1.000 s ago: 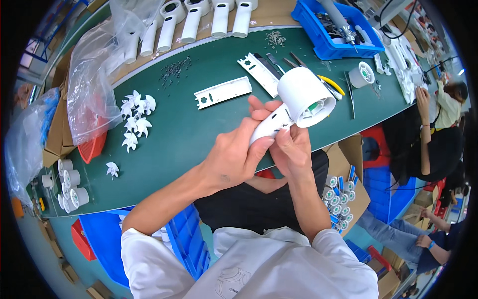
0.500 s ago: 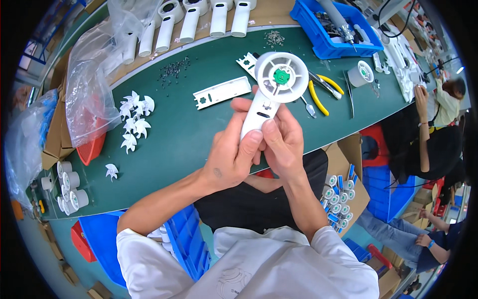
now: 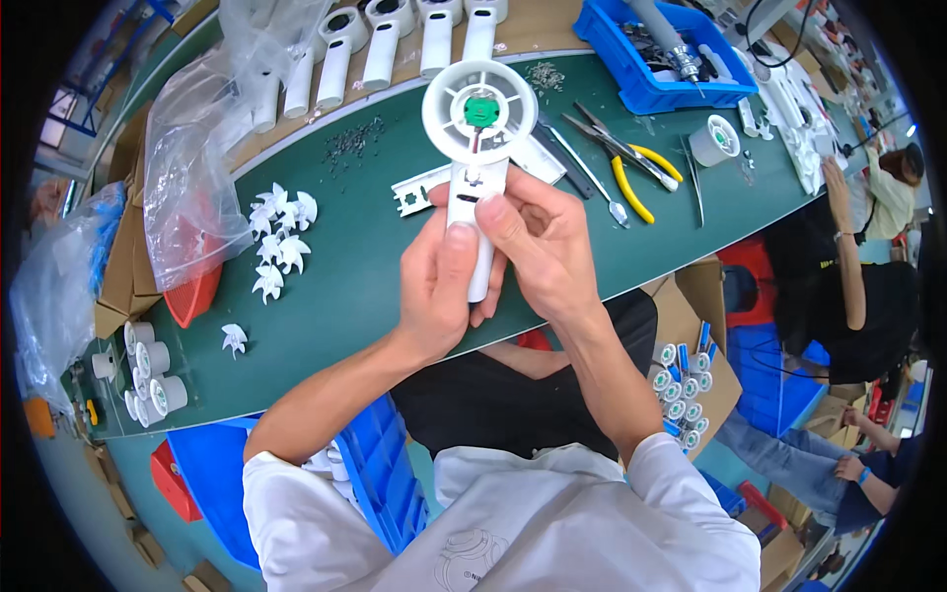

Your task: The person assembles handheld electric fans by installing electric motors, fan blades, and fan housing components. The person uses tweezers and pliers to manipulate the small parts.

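Note:
A white handheld fan body [image 3: 475, 183] is held over the table between both my hands, its round spoked head pointing away from me. At the centre of the head sits a green part, with spokes around it. My left hand [image 3: 434, 291] grips the handle from the left, thumb on its front face. From the right, my right hand [image 3: 538, 242] is closed on the same handle, its thumb near the dark slot. Some fingers of both hands are hidden behind the handle. Under the fan lies a white handle cover [image 3: 419, 191], partly hidden.
White fan blades [image 3: 281, 232] lie at left, near a plastic bag [image 3: 192, 187]. Yellow-handled pliers [image 3: 633, 173] and tweezers [image 3: 696, 183] lie at right. A blue bin [image 3: 671, 94] holds parts behind them. White fan housings [image 3: 385, 54] line the back. Small dark screws [image 3: 355, 138] are scattered.
Both hands have moved the fan body to the left and a little farther away. It now stands more upright in the view, uncovering more of the pliers and a thin tool.

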A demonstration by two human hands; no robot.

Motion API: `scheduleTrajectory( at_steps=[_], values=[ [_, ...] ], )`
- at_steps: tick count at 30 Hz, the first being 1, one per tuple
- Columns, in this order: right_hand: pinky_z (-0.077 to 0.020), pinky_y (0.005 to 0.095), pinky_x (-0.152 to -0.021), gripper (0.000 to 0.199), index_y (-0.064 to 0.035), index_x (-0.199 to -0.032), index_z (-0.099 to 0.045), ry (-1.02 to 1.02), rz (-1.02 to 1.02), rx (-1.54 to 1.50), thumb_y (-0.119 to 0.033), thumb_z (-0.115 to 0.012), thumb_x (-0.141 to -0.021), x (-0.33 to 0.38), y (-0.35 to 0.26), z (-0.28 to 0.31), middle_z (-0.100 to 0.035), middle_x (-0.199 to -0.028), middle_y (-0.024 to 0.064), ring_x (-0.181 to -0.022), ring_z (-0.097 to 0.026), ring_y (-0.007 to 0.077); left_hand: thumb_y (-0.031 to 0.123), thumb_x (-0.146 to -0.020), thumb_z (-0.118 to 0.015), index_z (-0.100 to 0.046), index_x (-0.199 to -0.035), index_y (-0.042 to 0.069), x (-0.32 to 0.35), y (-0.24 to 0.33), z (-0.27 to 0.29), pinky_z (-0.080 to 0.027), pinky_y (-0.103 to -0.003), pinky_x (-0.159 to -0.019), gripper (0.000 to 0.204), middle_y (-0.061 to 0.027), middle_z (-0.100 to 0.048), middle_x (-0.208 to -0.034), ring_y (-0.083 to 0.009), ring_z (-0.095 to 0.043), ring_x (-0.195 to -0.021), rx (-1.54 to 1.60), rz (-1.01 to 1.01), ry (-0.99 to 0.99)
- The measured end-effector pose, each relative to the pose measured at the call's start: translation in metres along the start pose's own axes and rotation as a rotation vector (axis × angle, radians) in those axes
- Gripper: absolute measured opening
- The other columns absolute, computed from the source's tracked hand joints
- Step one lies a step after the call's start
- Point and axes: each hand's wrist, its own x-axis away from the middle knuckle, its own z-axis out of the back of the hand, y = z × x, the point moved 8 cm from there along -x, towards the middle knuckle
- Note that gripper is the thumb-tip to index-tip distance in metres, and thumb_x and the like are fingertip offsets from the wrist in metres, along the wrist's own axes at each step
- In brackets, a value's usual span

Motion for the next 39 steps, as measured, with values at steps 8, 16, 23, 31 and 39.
scheduleTrajectory(
  at_steps=[8, 16, 23, 31, 39],
  values=[
    [-0.0592, 0.0285, -0.053, 0.05, 0.011, -0.124, -0.052, 0.016, 0.003, -0.218, -0.032, -0.049, -0.1, 0.002, -0.001, 0.003, -0.063, -0.116, 0.0218, -0.081, -0.068, 0.0217, 0.041, -0.104, -0.032, -0.048, -0.102, -0.001, -0.001, 0.001, -0.008, -0.035, -0.021, -0.042, 0.045, -0.0068, -0.054, -0.07, -0.0083, -0.045, -0.047, 0.058, 0.009, -0.118],
    [-0.0518, 0.0244, -0.039, 0.051, 0.0104, -0.112, -0.06, 0.072, 0.0, -0.138, -0.037, -0.047, -0.101, 0.011, 0.006, 0.012, -0.067, -0.095, 0.0178, -0.06, -0.065, 0.0168, 0.036, -0.103, -0.039, -0.046, -0.11, -0.003, 0.001, -0.007, -0.014, -0.043, -0.023, -0.052, 0.039, -0.0079, -0.056, -0.078, -0.0108, -0.052, -0.059, 0.06, 0.011, -0.174],
    [-0.0468, 0.0201, -0.045, 0.042, 0.0088, -0.111, -0.063, 0.147, 0.112, 0.042, -0.03, -0.055, -0.098, 0.017, -0.004, 0.013, -0.066, -0.091, 0.0125, -0.063, -0.063, 0.0122, 0.031, -0.102, -0.046, -0.046, -0.116, -0.004, -0.001, -0.001, -0.011, -0.048, -0.025, -0.06, 0.037, -0.0076, -0.057, -0.081, -0.0139, -0.059, -0.067, 0.007, 0.034, -0.167],
    [-0.0477, 0.0252, -0.072, 0.037, 0.007, -0.122, -0.057, 0.075, 0.054, 0.348, -0.019, -0.06, -0.095, 0.026, -0.006, 0.018, -0.065, -0.095, 0.0109, -0.083, -0.06, 0.0114, 0.053, -0.089, -0.063, -0.029, -0.142, -0.005, -0.018, 0.047, 0.03, -0.044, -0.038, -0.098, 0.085, -0.0222, -0.047, -0.134, -0.028, -0.051, -0.123, -0.118, -0.493, 0.063],
    [-0.0484, 0.0293, -0.073, 0.033, 0.0051, -0.115, -0.062, 0.02, 0.026, 0.484, -0.02, -0.064, -0.093, 0.024, -0.007, 0.011, -0.066, -0.093, 0.0112, -0.083, -0.06, 0.0147, 0.063, -0.09, -0.051, -0.032, -0.142, -0.005, -0.021, 0.04, 0.022, -0.049, -0.044, -0.097, 0.088, -0.0296, -0.046, -0.137, -0.0387, -0.059, -0.116, -0.293, -0.386, -0.023]
  ],
)
